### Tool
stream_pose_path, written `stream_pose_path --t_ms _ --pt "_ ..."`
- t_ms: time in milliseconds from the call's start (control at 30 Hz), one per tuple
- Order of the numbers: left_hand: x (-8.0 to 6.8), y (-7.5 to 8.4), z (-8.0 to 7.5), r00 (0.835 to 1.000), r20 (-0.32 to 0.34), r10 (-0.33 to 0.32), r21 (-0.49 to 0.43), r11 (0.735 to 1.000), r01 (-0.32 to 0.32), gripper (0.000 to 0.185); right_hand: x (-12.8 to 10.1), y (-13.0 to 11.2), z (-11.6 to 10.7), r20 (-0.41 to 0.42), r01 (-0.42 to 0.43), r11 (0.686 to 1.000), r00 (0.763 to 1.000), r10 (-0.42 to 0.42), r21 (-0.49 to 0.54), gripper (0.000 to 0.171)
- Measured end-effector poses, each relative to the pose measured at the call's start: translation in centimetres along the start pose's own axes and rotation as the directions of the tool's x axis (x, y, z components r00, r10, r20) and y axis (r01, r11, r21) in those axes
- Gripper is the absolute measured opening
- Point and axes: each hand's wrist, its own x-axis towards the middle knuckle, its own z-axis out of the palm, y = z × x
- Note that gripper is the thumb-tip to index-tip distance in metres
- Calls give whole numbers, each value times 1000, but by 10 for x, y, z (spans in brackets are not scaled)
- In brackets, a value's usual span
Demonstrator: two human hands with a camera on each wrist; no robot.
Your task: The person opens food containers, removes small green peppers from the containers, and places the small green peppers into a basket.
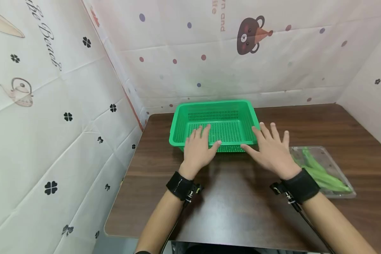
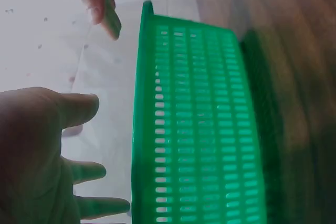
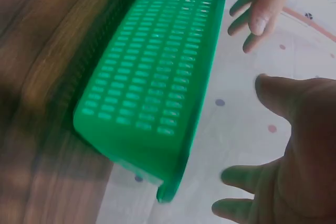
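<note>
- The green basket (image 1: 214, 124) stands on the brown table (image 1: 241, 208), near its far edge and towards the far left corner, its slotted walls upright and nothing showing inside it.
- The left hand (image 1: 199, 149) hovers over the near left corner of the basket, fingers straight and spread, grasping nothing; whether the fingertips touch the rim cannot be told.
- The left wrist view shows that hand's palm (image 2: 37, 156) just beside the basket's near wall (image 2: 202, 129), with a gap between them.
- The right hand (image 1: 271, 150) is at the basket's near right corner, fingers released and fanned out, holding nothing.
- In the right wrist view the right hand (image 3: 294, 156) is apart from the basket's rim.
- A clear tray (image 1: 344, 174) lies near the table's right edge, just beside the right wrist, with long green vegetables (image 1: 320, 173) in it.
- Both wrists wear black bands (image 1: 179, 186).
</note>
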Motion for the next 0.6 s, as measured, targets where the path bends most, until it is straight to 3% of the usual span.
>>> stream_pose_path --t_ms 133,233,300,367,433,500,533,567,600 --pt "-8 5 8 996 -69 55 6 998 -55 72 -15 10 -2 -25 -31 999 999 31 -25 97" --pt "-12 8 18 973 -165 163 -2 986 -166 62 -28 21 -7 -30 -63 997 998 62 -41 97" --pt "-13 8 27 931 -258 260 -12 962 -272 49 -37 30 -9 -31 -85 995 996 83 -46 97" --pt "-15 8 37 869 -357 343 -17 928 -373 32 -46 39 -11 -34 -104 994 994 102 -46 97" --pt "-18 7 46 806 -441 395 -22 893 -449 18 -54 49 -12 -46 -121 992 992 119 -46 96" --pt "-21 7 52 761 -495 419 -29 868 -496 11 -60 59 -14 -51 -140 989 989 138 -45 96" --pt "-23 9 54 753 -512 414 -61 856 -513 10 -63 63 -15 -56 -149 988 988 146 -41 95" --pt "-24 11 57 761 -517 391 -139 840 -525 9 -66 68 -17 -57 -159 987 986 156 -39 95" --pt "-26 14 59 783 -509 357 -239 815 -528 9 -68 72 -18 -56 -171 985 984 169 -36 96"
